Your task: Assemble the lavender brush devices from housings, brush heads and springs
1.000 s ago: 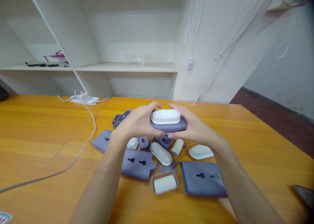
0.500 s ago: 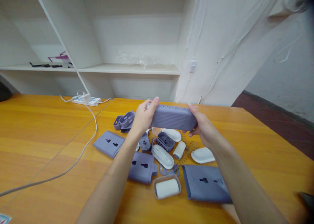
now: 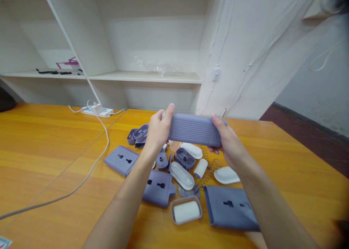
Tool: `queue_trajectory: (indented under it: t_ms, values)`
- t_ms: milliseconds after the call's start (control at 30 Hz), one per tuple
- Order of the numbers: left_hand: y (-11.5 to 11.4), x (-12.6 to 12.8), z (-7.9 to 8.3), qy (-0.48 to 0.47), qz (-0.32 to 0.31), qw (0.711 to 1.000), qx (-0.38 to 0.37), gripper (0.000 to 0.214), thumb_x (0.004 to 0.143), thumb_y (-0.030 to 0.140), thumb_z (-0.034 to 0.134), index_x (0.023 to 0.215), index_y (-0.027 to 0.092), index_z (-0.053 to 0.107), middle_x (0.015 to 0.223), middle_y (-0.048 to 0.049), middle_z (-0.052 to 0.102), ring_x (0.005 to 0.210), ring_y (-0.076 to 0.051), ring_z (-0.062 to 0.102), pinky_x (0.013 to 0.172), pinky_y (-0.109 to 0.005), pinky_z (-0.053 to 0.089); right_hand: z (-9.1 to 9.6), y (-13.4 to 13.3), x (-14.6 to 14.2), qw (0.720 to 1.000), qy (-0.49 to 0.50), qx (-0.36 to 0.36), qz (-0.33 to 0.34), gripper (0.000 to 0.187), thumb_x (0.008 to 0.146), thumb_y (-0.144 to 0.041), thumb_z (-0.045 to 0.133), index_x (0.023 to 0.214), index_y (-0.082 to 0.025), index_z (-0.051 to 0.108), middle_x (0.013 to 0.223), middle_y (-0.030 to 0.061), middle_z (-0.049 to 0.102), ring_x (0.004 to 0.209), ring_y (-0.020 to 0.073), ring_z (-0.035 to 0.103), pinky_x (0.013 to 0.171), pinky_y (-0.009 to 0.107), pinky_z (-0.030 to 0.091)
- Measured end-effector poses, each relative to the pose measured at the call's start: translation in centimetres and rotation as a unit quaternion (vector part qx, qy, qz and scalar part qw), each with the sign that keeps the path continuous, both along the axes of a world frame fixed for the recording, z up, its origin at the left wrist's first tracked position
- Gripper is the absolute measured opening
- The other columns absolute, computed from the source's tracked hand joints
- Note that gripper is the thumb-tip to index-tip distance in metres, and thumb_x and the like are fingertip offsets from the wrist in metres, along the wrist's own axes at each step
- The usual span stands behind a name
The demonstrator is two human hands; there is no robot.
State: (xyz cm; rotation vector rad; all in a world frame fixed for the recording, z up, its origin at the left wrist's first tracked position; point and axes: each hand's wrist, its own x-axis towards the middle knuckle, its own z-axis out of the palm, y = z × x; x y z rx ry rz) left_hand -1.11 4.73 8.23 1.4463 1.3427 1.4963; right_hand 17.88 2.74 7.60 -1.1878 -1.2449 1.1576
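My left hand (image 3: pixel 156 131) and my right hand (image 3: pixel 227 141) grip the two ends of a purple ribbed plastic case (image 3: pixel 194 129), held up above the table with its ribbed back toward me. Below it on the wooden table (image 3: pixel 54 147) lie several loose parts: purple flat covers (image 3: pixel 121 160) (image 3: pixel 158 187) (image 3: pixel 231 208), a white brush head (image 3: pixel 182 175), a white roller (image 3: pixel 200 168), a white oval pad (image 3: pixel 225 175), metal springs (image 3: pixel 210 166) and a clear tray with a white block (image 3: pixel 187 210).
A white power strip (image 3: pixel 96 111) lies at the table's far side, and its cable (image 3: pixel 89 167) runs toward the left front edge. White shelves (image 3: pixel 141 75) stand behind the table. A dark object (image 3: pixel 344 227) lies at the right front edge.
Both hands turned the case over, so the white brush that faced up is hidden and the ribbed back shows. The case also rose a little.
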Motion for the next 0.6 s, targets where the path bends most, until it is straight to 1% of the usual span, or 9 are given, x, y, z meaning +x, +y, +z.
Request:
queue_trajectory:
  t_ms: [100,167,267,333,400,500,600]
  values:
    - [-0.1,0.1,0.2,0.007,0.010,1.000,0.006,0.050,0.083,0.068,0.046,0.064,0.022,0.039,0.053,0.0041,0.034,0.042,-0.010,0.037,0.037,-0.022,0.029,0.0,-0.1,-0.4,1.000,-0.012,0.014,-0.021,0.050,0.082,-0.071,0.049,0.073,-0.021,0.049,0.046,-0.0047,0.043,0.034,0.0110,0.043,0.028,0.022,0.028]
    - [0.1,0.1,0.0,-0.006,0.003,1.000,-0.010,0.050,0.083,0.068,0.047,0.064,0.022,0.039,0.053,0.0042,0.033,0.041,-0.010,0.037,0.035,-0.022,0.028,0.0,-0.1,-0.4,0.998,-0.036,0.036,-0.042,0.051,0.081,-0.072,0.048,0.069,-0.022,0.047,0.046,-0.0051,0.041,0.034,0.0110,0.042,0.028,0.023,0.029]
    - [0.6,0.2,-0.5,-0.052,-0.006,0.998,-0.039,0.049,0.082,0.067,0.048,0.065,0.023,0.037,0.054,0.0047,0.031,0.040,-0.010,0.036,0.034,-0.022,0.027,-0.2,-0.2,-0.5,0.987,-0.095,0.096,-0.083,0.050,0.082,-0.071,0.048,0.070,-0.023,0.047,0.047,-0.0045,0.043,0.038,0.0122,0.045,0.032,0.024,0.034]
    - [0.7,0.3,-0.8,-0.074,0.001,0.996,-0.040,0.047,0.083,0.065,0.047,0.064,0.023,0.035,0.055,0.0047,0.029,0.041,-0.010,0.034,0.035,-0.023,0.026,-0.3,-0.3,-0.5,0.976,-0.128,0.142,-0.108,0.048,0.084,-0.069,0.047,0.074,-0.023,0.050,0.049,-0.0035,0.045,0.043,0.0139,0.048,0.037,0.025,0.038]
    - [0.7,0.5,-1.0,-0.062,0.032,0.997,-0.013,0.045,0.086,0.061,0.045,0.063,0.023,0.033,0.056,0.0043,0.028,0.044,-0.010,0.032,0.037,-0.023,0.025,-0.4,-0.4,-0.5,0.965,-0.145,0.177,-0.126,0.047,0.086,-0.068,0.045,0.077,-0.023,0.052,0.050,-0.0022,0.048,0.048,0.0157,0.051,0.042,0.026,0.039]
    - [0.3,1.0,-1.0,-0.004,0.090,0.994,0.058,0.045,0.088,0.057,0.042,0.061,0.023,0.031,0.057,0.0033,0.029,0.049,-0.011,0.032,0.043,-0.023,0.026,0.1,-0.8,-0.4,0.955,-0.161,0.205,-0.142,0.046,0.087,-0.067,0.043,0.074,-0.024,0.050,0.051,-0.0008,0.048,0.053,0.0179,0.054,0.046,0.028,0.039]
    - [-0.1,1.5,-0.7,-0.001,0.106,0.990,0.095,0.044,0.090,0.054,0.039,0.061,0.023,0.029,0.059,0.0027,0.029,0.053,-0.012,0.032,0.047,-0.024,0.027,1.0,-1.8,-0.4,0.942,-0.175,0.228,-0.172,0.045,0.087,-0.066,0.045,0.071,-0.025,0.048,0.052,-0.0002,0.048,0.054,0.0188,0.053,0.047,0.029,0.038]
